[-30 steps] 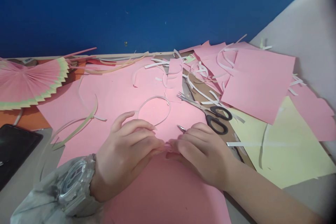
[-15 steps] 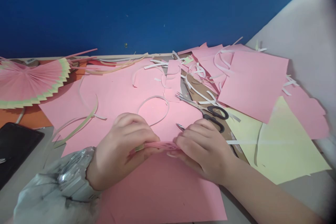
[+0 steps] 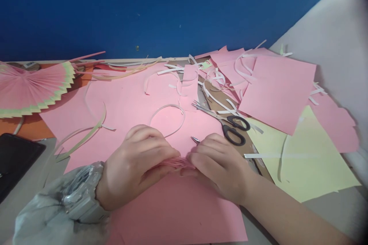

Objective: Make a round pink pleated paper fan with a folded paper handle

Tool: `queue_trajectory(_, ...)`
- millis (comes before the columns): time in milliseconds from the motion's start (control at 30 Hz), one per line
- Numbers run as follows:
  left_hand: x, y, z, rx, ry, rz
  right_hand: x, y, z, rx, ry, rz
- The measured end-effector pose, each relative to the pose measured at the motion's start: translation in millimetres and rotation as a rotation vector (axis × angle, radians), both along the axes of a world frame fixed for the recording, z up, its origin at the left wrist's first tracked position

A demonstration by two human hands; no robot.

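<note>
Between my two hands is a stack of pink pleated paper [image 3: 179,162], its folds pressed together. My left hand [image 3: 140,157] is closed on the stack's left part, thumb below and fingers above. My right hand [image 3: 220,162] pinches the right end, close to the left fingertips. The tip of a pen [image 3: 195,140] pokes out beyond my right knuckles; its other end is hidden. Under both hands lies a pink sheet [image 3: 178,214]. Just past my right hand, scissors [image 3: 234,129] with black handles rest with the blades slightly apart.
A pink and yellow pleated fan [image 3: 34,92] lies at the left, above a black phone-like device [image 3: 18,164]. Paper strips [image 3: 168,116] are scattered over the pink sheets. Pink paper [image 3: 278,92] and yellow paper [image 3: 307,164] spread at the right. A blue wall [image 3: 172,11] stands behind.
My right hand has shifted slightly left, and both hands are closer together on the pleated paper. More of the scissors' handle and of the white strip at the right now shows.
</note>
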State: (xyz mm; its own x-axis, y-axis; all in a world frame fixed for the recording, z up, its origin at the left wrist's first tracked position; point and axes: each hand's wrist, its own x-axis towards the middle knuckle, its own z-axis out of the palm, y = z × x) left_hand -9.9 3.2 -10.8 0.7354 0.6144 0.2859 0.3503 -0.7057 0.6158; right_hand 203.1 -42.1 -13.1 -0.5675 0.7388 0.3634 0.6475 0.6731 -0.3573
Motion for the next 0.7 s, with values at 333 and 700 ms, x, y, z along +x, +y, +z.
queue_trajectory(333, -0.8, -0.2, 1.2, 0.036, 0.029, 0.037, -1.0, 3.7, 1.8, -0.079, 0.106, -0.027)
queue_trajectory(700, 4.1, -1.3, 3.0, 0.055, 0.062, 0.045, 0.2, 4.2, 3.8, -0.158, 0.121, -0.05)
